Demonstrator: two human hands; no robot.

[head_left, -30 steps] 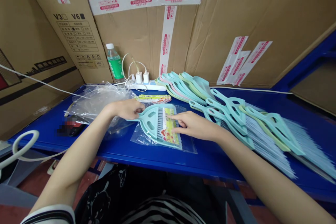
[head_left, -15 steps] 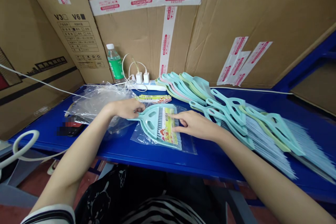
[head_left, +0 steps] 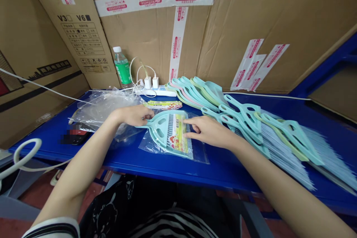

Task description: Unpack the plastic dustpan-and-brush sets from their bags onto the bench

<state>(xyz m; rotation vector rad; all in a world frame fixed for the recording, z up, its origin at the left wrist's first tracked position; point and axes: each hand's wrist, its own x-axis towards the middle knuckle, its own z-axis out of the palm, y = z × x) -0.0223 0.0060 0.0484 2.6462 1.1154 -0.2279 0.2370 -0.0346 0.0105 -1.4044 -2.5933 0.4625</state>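
A light blue dustpan lies on the blue table with a grey-bristled brush in it, on a clear plastic bag. My left hand is closed around the dustpan's handle end, its fingers curled. On top of the bristles rests a yellow printed card. My right hand touches the card's right side with index finger and thumb stretched apart, the other fingers curled. Behind the dustpan are more printed cards.
Clear plastic bags and a dark phone-like object lie at left. A bottle and a power strip stand behind. Stacked dustpans are back right; several brushes fill the right. Cardboard walls the back.
The printed card has shifted slightly to the right over the bristles, and my right fingertips have moved slightly with it. My left hand has stayed at the handle.
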